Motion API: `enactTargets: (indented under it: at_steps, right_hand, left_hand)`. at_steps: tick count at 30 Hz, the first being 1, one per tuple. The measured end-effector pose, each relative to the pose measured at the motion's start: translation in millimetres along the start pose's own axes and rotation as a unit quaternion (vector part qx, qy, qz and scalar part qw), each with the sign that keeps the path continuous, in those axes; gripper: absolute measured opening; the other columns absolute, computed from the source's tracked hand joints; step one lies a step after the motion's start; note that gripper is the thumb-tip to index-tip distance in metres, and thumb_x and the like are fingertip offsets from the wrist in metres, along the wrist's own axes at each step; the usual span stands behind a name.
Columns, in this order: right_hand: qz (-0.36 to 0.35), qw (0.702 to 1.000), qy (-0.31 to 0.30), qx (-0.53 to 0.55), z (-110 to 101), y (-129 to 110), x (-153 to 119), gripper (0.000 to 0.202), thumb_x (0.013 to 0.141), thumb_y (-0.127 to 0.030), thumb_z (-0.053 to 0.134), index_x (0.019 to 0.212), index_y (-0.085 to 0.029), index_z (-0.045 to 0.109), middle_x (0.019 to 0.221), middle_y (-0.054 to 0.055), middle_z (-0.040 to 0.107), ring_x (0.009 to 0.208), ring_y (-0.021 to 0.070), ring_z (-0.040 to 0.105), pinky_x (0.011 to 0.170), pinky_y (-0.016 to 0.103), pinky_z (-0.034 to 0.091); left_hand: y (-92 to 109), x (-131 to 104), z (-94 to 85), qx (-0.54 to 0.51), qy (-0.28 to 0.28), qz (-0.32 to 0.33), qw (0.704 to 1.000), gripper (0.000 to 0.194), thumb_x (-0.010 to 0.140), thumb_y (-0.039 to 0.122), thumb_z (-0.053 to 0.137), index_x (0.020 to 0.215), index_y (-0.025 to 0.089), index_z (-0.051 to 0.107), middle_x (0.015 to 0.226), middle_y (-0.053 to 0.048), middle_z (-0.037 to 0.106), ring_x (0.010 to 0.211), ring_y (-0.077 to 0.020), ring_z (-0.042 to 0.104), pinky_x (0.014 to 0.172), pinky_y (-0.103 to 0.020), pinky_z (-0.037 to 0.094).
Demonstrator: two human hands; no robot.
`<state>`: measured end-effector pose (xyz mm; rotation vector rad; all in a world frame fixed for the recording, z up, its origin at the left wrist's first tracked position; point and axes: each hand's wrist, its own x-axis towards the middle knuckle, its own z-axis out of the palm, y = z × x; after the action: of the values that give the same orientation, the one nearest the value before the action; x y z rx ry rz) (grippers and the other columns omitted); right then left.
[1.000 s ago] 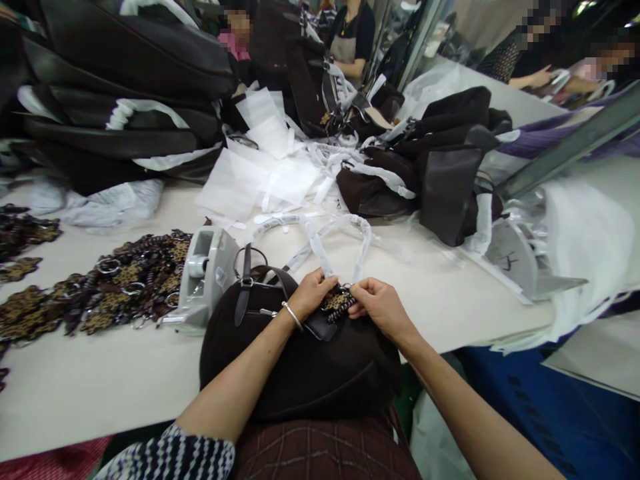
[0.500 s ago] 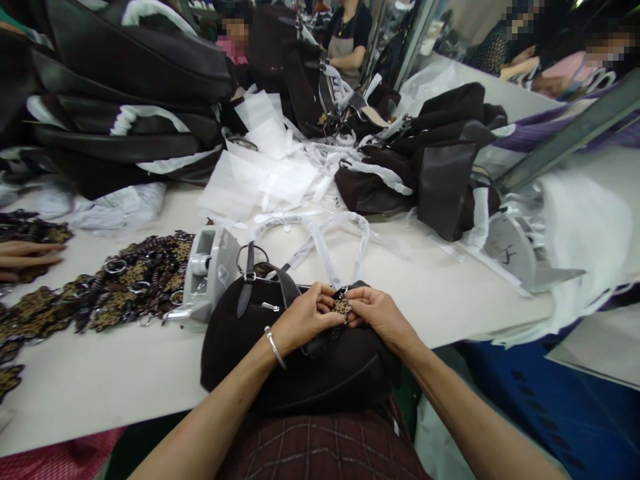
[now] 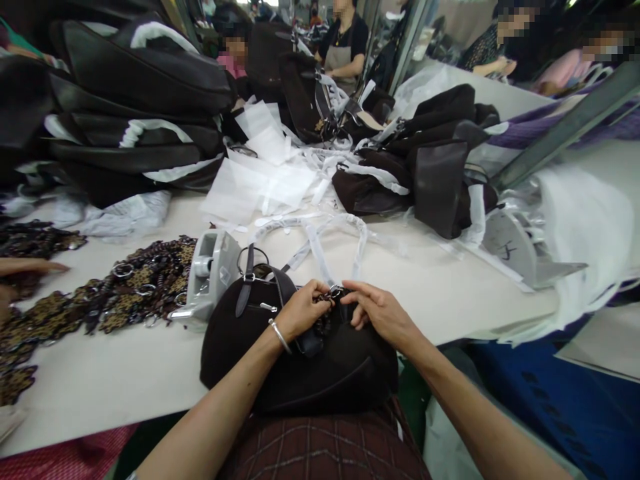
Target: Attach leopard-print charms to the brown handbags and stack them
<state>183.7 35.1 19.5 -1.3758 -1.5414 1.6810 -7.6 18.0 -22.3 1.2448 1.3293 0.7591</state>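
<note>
A dark brown handbag [image 3: 320,373] lies across the table's front edge, its wrapped white handles [image 3: 314,247] stretching away behind it. Over its top, my left hand [image 3: 305,310] pinches a small patterned charm [image 3: 325,301] between thumb and fingers. My right hand [image 3: 377,313] is beside the charm's metal ring [image 3: 335,291], index finger stretched toward it and the other fingers loosely curled and apart. A silver zipper pull [image 3: 269,307] shows on the bag left of my hands. Just behind the bag's left end stands a grey tape dispenser [image 3: 215,273].
Patterned charms with rings [image 3: 145,280] cover the left of the table [image 3: 120,380], where another person's hand [image 3: 25,270] reaches in. Stacked dark bags [image 3: 140,73] stand back left. White sheets [image 3: 250,187] and more dark bags [image 3: 440,180] lie behind. People work farther back.
My right fingers have come off the charm and spread. My left hand has shifted slightly left with the charm, which has turned. The other person's hand has moved a little.
</note>
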Motion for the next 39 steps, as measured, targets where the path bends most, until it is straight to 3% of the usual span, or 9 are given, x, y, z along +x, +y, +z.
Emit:
enactTargets:
  at_steps: [4,6,8,12,15,18,29,34,39]
  right_hand:
    - [-0.048,0.993,0.013,-0.105,-14.5,-19.9,-3.9,0.064,0.089,-0.022,0.044,0.149,-0.027,0.023,0.091,0.001,0.072,0.040,0.0078,0.056,0.040,0.019,0.049]
    - [-0.051,0.990,0.023,-0.128,-17.3,-30.1,-2.8,0.055,0.089,-0.021,0.045,0.143,-0.022,0.034,0.085,0.002,0.073,0.039,0.0088,0.057,0.036,0.018,0.046]
    - [-0.046,0.990,0.048,-0.121,-16.5,-38.5,-1.6,0.035,0.089,-0.023,0.047,0.123,-0.018,0.053,0.082,0.004,0.073,0.043,0.0107,0.061,0.035,0.017,0.045]
    - [-0.072,0.989,0.073,-0.110,-6.8,-45.3,-5.4,0.011,0.083,-0.025,0.061,0.087,-0.019,0.070,0.077,0.003,0.072,0.062,0.0168,0.068,0.051,0.023,0.054]
    - [-0.169,0.965,0.068,-0.187,0.7,-41.3,-11.8,0.012,0.083,-0.020,0.063,0.086,-0.023,0.075,0.082,0.002,0.072,0.077,0.0176,0.068,0.072,0.028,0.054]
    - [-0.237,0.924,0.068,-0.293,4.0,-33.6,-14.6,0.019,0.088,-0.015,0.058,0.094,-0.024,0.074,0.085,0.003,0.068,0.081,0.0167,0.064,0.076,0.028,0.050]
    - [-0.205,0.848,0.101,-0.478,7.1,-23.5,-6.4,0.011,0.085,-0.014,0.061,0.076,-0.019,0.064,0.077,0.003,0.064,0.073,0.0166,0.059,0.070,0.028,0.042]
    - [-0.208,0.834,0.106,-0.500,8.8,-20.0,1.0,0.012,0.083,-0.011,0.060,0.074,-0.018,0.063,0.076,0.003,0.063,0.074,0.0172,0.058,0.072,0.028,0.041]
    - [-0.194,0.830,0.099,-0.513,7.4,-14.6,5.5,0.012,0.083,-0.011,0.060,0.074,-0.018,0.063,0.076,0.003,0.062,0.074,0.0174,0.058,0.072,0.028,0.041]
  left_hand:
    - [1.2,-0.6,-0.7,-0.019,0.003,0.020,1.000,0.025,0.074,0.022,0.064,0.098,0.017,0.060,0.088,-0.002,0.067,0.079,-0.0154,0.062,0.075,-0.027,0.046]
    - [5.8,-1.4,-2.2,-0.014,0.008,0.020,1.000,0.024,0.072,0.020,0.064,0.095,0.016,0.061,0.086,-0.001,0.066,0.076,-0.0144,0.060,0.072,-0.025,0.045]
    - [10.6,-2.9,-4.1,0.011,0.022,0.018,1.000,0.024,0.072,0.020,0.064,0.095,0.017,0.062,0.083,0.000,0.065,0.072,-0.0140,0.059,0.069,-0.025,0.045]
    - [14.3,-7.1,-6.7,0.065,0.046,0.026,0.996,0.024,0.072,0.022,0.063,0.097,0.019,0.063,0.078,0.001,0.065,0.069,-0.0148,0.058,0.066,-0.025,0.044]
    - [13.2,-9.4,-6.3,0.071,0.049,0.033,0.996,0.023,0.073,0.022,0.063,0.096,0.020,0.063,0.081,0.001,0.066,0.074,-0.0156,0.060,0.070,-0.025,0.044]
    - [13.4,-11.3,-4.0,0.067,0.048,0.031,0.996,0.023,0.073,0.022,0.063,0.096,0.020,0.062,0.081,0.001,0.066,0.075,-0.0157,0.060,0.071,-0.025,0.044]
    - [22.0,-15.0,4.4,0.114,0.076,0.038,0.990,0.019,0.074,0.021,0.064,0.093,0.022,0.061,0.082,0.003,0.065,0.077,-0.0158,0.061,0.074,-0.025,0.043]
    - [22.8,-13.9,6.4,0.125,0.073,0.047,0.988,0.018,0.075,0.023,0.064,0.093,0.022,0.061,0.082,0.003,0.065,0.076,-0.0153,0.060,0.073,-0.024,0.043]
    - [24.1,-12.2,3.8,0.093,0.060,0.059,0.992,0.014,0.088,0.026,0.048,0.090,0.021,0.061,0.081,0.002,0.064,0.078,-0.0142,0.059,0.075,-0.024,0.043]
